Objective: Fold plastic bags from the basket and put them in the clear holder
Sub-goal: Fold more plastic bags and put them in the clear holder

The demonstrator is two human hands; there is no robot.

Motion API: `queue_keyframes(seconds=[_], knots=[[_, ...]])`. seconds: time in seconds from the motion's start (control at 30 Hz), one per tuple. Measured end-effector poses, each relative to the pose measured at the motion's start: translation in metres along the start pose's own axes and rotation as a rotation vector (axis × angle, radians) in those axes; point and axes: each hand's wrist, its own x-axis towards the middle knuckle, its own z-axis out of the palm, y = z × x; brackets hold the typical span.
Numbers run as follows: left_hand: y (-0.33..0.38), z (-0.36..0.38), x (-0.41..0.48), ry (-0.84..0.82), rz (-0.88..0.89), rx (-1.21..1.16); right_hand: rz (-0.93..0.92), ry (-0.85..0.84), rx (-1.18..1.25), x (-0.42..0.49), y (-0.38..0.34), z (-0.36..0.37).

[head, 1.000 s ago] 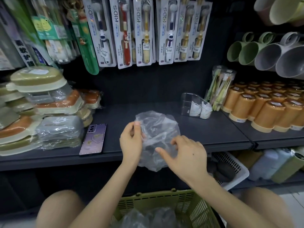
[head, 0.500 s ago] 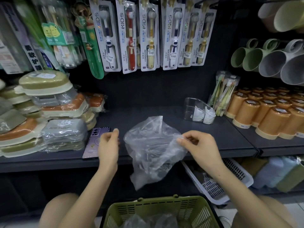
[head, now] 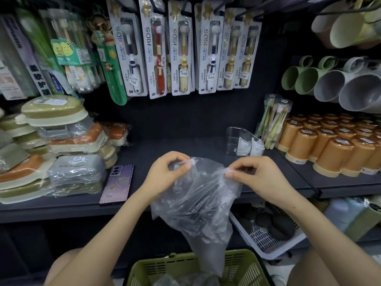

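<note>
A crumpled clear plastic bag [head: 198, 203] hangs in front of the dark shelf, its lower end dangling over the green basket [head: 243, 267]. My left hand [head: 165, 174] pinches the bag's top edge on the left. My right hand [head: 255, 176] pinches the top edge on the right, so the opening is stretched between them. More clear bags lie in the basket at the bottom of the view. The clear holder [head: 233, 139] stands at the back right of the shelf with folded white bags in it.
A purple phone [head: 117, 182] lies on the shelf left of my hands, beside stacked soap boxes [head: 51, 153]. Orange cups [head: 338, 147] fill the right shelf. Toothbrush packs [head: 181, 50] hang above. A white basket [head: 266, 238] sits on the lower shelf.
My left hand has come back to the bag and taken its top edge. Both hands now hold the bag higher and spread apart, and it hangs longer toward the basket.
</note>
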Motion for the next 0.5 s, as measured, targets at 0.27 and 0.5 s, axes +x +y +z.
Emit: queue_keyframes(seconds=[0.27,0.5], knots=[[-0.003,-0.019,-0.010,0.336,-0.198,-0.558,0.110,0.050,0.146,-0.016,0.024,-0.014],[-0.016,-0.036,-0.025,0.520,-0.184,-0.379,0.172,0.120,0.233,-0.022,0.035,-0.002]])
